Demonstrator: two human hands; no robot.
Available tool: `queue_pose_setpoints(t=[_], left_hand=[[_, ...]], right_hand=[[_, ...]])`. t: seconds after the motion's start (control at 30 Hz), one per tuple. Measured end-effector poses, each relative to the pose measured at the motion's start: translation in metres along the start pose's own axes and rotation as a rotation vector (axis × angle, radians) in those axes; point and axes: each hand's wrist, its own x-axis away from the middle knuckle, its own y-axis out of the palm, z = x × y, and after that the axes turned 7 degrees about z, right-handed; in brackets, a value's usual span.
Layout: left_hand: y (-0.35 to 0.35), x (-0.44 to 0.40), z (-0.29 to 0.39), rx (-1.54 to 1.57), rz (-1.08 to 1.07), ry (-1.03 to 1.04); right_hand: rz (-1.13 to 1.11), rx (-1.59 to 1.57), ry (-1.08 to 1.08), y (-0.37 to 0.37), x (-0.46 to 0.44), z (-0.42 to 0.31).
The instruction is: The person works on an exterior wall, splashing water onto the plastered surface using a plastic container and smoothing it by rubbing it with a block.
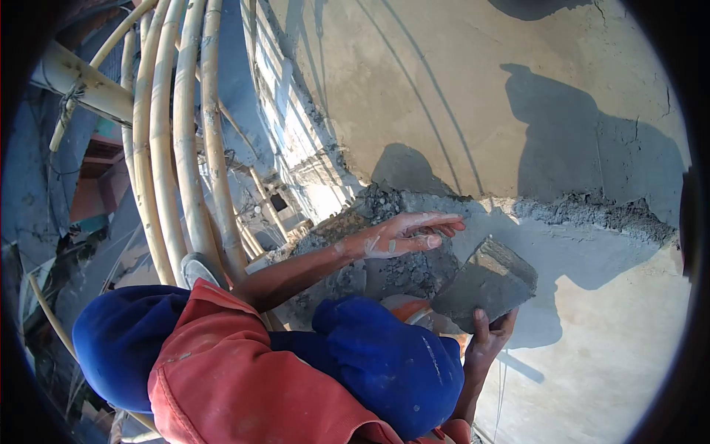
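My left hand (407, 235), smeared with pale cement, reaches out with its fingers stretched and the thumb apart; nothing is in it. Beneath it lies a rough heap of grey mortar (421, 266) on a ledge beside the wall. My right hand (489, 339) grips the near edge of a grey, cement-coated, squarish board (488, 285), thumb on top. The board is tilted, and its far edge catches the sun. The fingers under it are partly hidden. Close to the board's left side, partly covered by my blue-trousered knee (392, 362), is an orange and white object (407, 307) I cannot identify.
Bamboo poles (166, 140) run along the left, with a thicker tied pole (89, 85) across them. Beyond them is a drop to rubble and structures below. A plastered wall (458, 96) rises ahead, with a rough mortar strip (599, 214). A grey shoe tip (201, 268) shows near the poles.
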Motion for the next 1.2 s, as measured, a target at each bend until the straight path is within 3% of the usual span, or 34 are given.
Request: queue_pose_setpoints(t=[0.1, 0.17, 0.23, 0.3, 0.37, 0.43, 0.5, 0.6, 0.7, 0.77, 0.83, 0.97, 1.07, 1.1, 1.13, 1.17, 1.2], left_hand=[[-0.039, 0.007, 0.011, 0.201, -0.048, -0.137], [-0.062, 0.017, 0.012, 0.412, 0.083, -0.143], [-0.092, 0.028, 0.006, 0.330, 0.272, -0.135], [-0.105, 0.034, 0.016, 0.315, 0.409, -0.113], [-0.114, 0.034, 0.017, 0.294, 0.478, -0.118], [-0.120, 0.032, 0.008, 0.329, 0.816, -0.121], [-0.136, 0.030, -0.002, 0.328, 0.895, -0.143], [-0.166, 0.027, -0.042, 0.342, 1.044, -0.118], [-0.187, 0.019, -0.077, -0.118, 1.246, -0.099], [-0.188, 0.001, -0.105, -0.366, 1.226, -0.035], [-0.167, -0.023, -0.117, -0.499, 1.288, -0.142], [-0.146, -0.050, -0.109, -0.521, 1.421, -0.066], [-0.209, -0.075, -0.074, -0.598, 1.473, 0.008], [-0.252, -0.081, -0.061, -0.484, 1.460, 0.012], [-0.305, -0.087, -0.069, -0.422, 1.439, 0.029], [-0.316, -0.085, -0.066, -0.555, 1.502, -0.067], [-0.322, -0.078, -0.083, -0.413, 1.465, -0.064]], right_hand=[[-0.279, -0.192, 0.121, 0.076, -0.033, -0.012], [-0.375, -0.324, 0.284, 0.125, -0.051, -0.012], [-0.644, -0.429, 0.489, 0.160, -0.073, -0.009], [-0.762, -0.429, 0.533, 0.194, -0.088, 0.008], [-0.755, -0.327, 0.579, 0.222, -0.097, 0.016], [-0.738, -0.224, 0.628, 0.238, -0.101, 0.035], [-0.659, -0.188, 0.609, 0.247, -0.100, 0.053], [-0.592, -0.070, 0.462, 0.202, -0.074, 0.056], [-0.716, -0.107, 0.503, 0.145, -0.054, 0.046], [-0.731, -0.077, 0.518, 0.121, -0.045, 0.047], [-0.576, -0.057, 0.548, 0.111, -0.034, 0.054], [-0.601, -0.101, 0.732, 0.111, -0.026, 0.076], [-0.623, -0.021, 0.724, 0.117, -0.023, 0.079], [-0.661, -0.039, 0.722, 0.119, -0.023, 0.078], [-0.701, -0.056, 0.709, 0.119, -0.024, 0.077], [-0.696, -0.053, 0.703, 0.119, -0.026, 0.075], [-0.703, -0.073, 0.703, 0.120, -0.026, 0.072]])
